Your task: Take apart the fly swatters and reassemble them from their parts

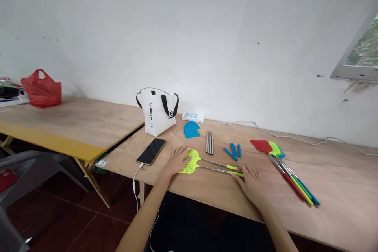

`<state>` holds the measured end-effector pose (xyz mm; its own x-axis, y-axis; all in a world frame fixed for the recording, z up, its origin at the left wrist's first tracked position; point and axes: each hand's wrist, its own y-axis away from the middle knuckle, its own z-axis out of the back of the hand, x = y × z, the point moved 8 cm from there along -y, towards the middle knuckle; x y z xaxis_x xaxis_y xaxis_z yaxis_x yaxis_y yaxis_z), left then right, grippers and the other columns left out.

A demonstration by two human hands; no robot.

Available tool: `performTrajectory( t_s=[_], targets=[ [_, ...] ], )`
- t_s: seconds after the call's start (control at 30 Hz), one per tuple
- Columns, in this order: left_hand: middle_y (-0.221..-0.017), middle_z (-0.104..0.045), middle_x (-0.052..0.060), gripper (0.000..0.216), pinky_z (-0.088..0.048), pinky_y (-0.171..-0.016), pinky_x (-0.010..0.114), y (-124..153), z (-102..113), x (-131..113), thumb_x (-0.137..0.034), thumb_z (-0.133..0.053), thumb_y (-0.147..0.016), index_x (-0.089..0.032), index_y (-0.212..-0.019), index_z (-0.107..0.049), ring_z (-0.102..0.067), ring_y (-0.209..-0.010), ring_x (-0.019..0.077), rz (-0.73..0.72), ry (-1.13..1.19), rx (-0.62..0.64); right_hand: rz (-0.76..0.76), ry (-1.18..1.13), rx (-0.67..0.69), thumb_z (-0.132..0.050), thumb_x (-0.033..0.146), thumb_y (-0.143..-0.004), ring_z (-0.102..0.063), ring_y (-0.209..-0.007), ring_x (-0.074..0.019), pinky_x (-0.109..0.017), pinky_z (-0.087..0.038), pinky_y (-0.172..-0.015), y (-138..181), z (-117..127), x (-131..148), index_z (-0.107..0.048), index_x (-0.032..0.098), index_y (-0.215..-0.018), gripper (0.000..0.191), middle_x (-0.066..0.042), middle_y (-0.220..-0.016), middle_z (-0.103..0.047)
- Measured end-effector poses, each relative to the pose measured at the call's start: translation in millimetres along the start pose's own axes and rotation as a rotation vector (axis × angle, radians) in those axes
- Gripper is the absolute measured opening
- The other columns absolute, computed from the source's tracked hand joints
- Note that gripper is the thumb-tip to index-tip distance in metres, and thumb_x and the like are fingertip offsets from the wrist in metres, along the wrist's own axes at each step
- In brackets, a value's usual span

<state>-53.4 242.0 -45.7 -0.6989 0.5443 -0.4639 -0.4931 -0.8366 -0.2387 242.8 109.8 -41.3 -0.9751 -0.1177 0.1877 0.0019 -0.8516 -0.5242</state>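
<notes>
Two yellow-green fly swatters (191, 162) lie side by side on the wooden table (339, 189). My left hand (176, 160) rests on their mesh heads with fingers stretched out flat. My right hand (251, 183) lies on the table with its fingertips touching the swatters' yellow-green handle ends (236, 170). Behind them lie blue swatter heads (191, 129), a few metal rods (209, 142) and several blue handle sleeves (233, 151). To the right, three finished swatters (283, 165) in red, green and blue lie together.
A phone (151, 151) on a white cable lies left of my left hand. A white tote bag (158, 112) and a power strip (192, 117) stand by the wall. A second table at left holds a red plastic bag (41, 88).
</notes>
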Motion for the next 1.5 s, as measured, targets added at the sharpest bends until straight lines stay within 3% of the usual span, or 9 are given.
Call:
performTrajectory(
  t_s=[0.37, 0.63, 0.77, 1.0, 1.13, 1.27, 1.5],
  targets=[
    [-0.152, -0.048, 0.011, 0.045, -0.027, -0.121, 0.045, 0.5, 3.4, -3.6, -0.044, -0.04, -0.102, -0.021, -0.138, -0.056, -0.037, -0.145, 0.027, 0.009, 0.003, -0.008, 0.011, 0.04, 0.015, -0.03, 0.058, -0.104, -0.063, -0.092, -0.0253, -0.037, -0.041, -0.077, -0.7, 2.9, 5.3, -0.057, 0.025, -0.089, 0.045, -0.005, -0.096, -0.067],
    [-0.153, -0.047, 0.01, 0.045, -0.028, -0.12, 0.047, -0.2, -0.1, 0.6, -0.046, -0.038, -0.103, -0.024, -0.139, -0.054, -0.037, -0.145, 0.0273, -0.008, -0.023, 0.003, -0.009, 0.098, -0.004, -0.022, 0.05, -0.106, -0.063, -0.095, -0.0278, -0.039, -0.045, -0.08, -0.8, -4.5, -10.9, -0.06, 0.023, -0.1, 0.047, -0.011, -0.098, -0.069],
    [-0.153, -0.047, 0.01, 0.045, -0.028, -0.12, 0.047, -0.1, 0.2, 0.7, -0.047, -0.039, -0.103, -0.024, -0.139, -0.054, -0.038, -0.144, 0.028, 0.013, -0.03, 0.009, -0.046, 0.125, 0.012, -0.023, 0.048, -0.106, -0.063, -0.101, -0.0285, -0.04, -0.045, -0.083, 1.7, -10.5, -18.2, -0.06, 0.023, -0.108, 0.045, -0.011, -0.108, -0.069],
    [-0.153, -0.046, 0.01, 0.045, -0.027, -0.12, 0.046, 0.1, -0.7, -1.5, -0.045, -0.038, -0.103, -0.023, -0.139, -0.053, -0.036, -0.145, 0.0271, -0.01, -0.038, 0.007, -0.016, 0.17, 0.046, -0.03, 0.051, -0.104, -0.062, -0.105, -0.0296, -0.04, -0.044, -0.083, 1.4, -11.5, -9.1, -0.061, 0.024, -0.113, 0.042, -0.011, -0.113, -0.068],
    [-0.152, -0.047, 0.011, 0.044, -0.027, -0.12, 0.046, -0.1, -0.5, -1.6, -0.044, -0.038, -0.103, -0.022, -0.138, -0.054, -0.037, -0.145, 0.0273, -0.018, -0.043, 0.003, -0.02, 0.178, 0.083, -0.032, 0.033, -0.103, -0.063, -0.106, -0.0289, -0.041, -0.044, -0.085, 2.0, -13.5, -16.9, -0.063, 0.024, -0.112, 0.033, -0.01, -0.114, -0.069],
    [-0.152, -0.048, 0.01, 0.044, -0.028, -0.12, 0.045, 0.2, 0.0, -1.6, -0.044, -0.038, -0.103, -0.022, -0.139, -0.054, -0.037, -0.144, 0.0272, -0.008, -0.047, 0.007, -0.112, 0.254, 0.049, -0.034, 0.009, -0.093, -0.063, -0.108, -0.0266, -0.04, -0.043, -0.088, 6.6, -9.9, -33.6, -0.063, 0.023, -0.117, 0.04, -0.011, -0.121, -0.068],
    [-0.154, -0.046, 0.009, 0.044, -0.029, -0.12, 0.045, 0.9, 0.0, -2.9, -0.045, -0.037, -0.104, -0.024, -0.139, -0.053, -0.036, -0.145, 0.0264, -0.015, -0.052, 0.009, -0.132, 0.307, 0.146, -0.037, 0.005, -0.092, -0.061, -0.112, -0.0255, -0.037, -0.041, -0.087, 6.8, -10.6, -33.1, -0.063, 0.021, -0.123, 0.043, -0.01, -0.125, -0.067]
  ],
)
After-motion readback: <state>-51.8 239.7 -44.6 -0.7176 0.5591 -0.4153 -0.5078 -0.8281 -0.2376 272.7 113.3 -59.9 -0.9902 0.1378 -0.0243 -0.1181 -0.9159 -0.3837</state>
